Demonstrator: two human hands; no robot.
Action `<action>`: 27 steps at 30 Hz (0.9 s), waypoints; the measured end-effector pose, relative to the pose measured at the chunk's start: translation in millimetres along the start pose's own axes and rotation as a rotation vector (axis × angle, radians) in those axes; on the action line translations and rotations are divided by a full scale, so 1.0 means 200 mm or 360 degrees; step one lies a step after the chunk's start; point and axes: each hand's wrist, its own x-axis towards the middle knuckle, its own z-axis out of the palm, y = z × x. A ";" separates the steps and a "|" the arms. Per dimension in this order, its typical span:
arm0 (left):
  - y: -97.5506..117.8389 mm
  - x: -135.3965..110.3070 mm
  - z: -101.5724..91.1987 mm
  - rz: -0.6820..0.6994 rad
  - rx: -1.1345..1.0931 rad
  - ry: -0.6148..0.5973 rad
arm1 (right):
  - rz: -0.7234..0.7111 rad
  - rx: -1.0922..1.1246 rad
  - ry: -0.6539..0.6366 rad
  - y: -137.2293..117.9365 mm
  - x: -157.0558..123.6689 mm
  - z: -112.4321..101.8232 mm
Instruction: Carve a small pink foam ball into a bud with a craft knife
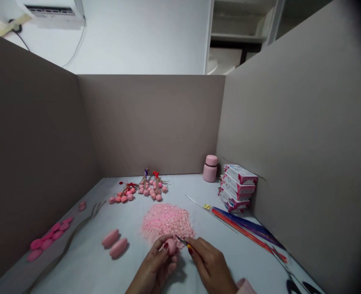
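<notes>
My left hand [156, 267] is closed around a small pink egg-shaped piece [170, 246], held at the fingertips near the table's front edge. My right hand [209, 263] pinches a thin pin-like tool with a yellow part [183, 241], its tip touching the pink piece. Just beyond both hands lies a heap of tiny pink sequins [167, 221]. Two plain pink oval pieces [114, 243] lie to the left of my left hand.
Bunches of finished pink ovals on stems [143, 190] lie at the back. Flat pink petals [48, 239] and a wire stem [76, 230] sit left. A pink jar [210, 168], stacked boxes [237, 188], coloured sticks [244, 228] and scissors [299, 286] are right. Cardboard walls enclose the table.
</notes>
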 end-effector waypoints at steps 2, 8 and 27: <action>0.00 0.00 0.00 -0.0009 0.0006 0.0093 | 0.0015 -0.0030 0.0049 0.01 0.00 0.00; -0.02 0.01 0.01 0.0048 0.0025 0.0117 | 0.0041 -0.0093 0.0054 0.02 -0.01 0.00; -0.08 -0.04 0.05 0.0462 0.0887 -0.0041 | -0.0027 0.0054 -0.0058 -0.02 -0.01 -0.02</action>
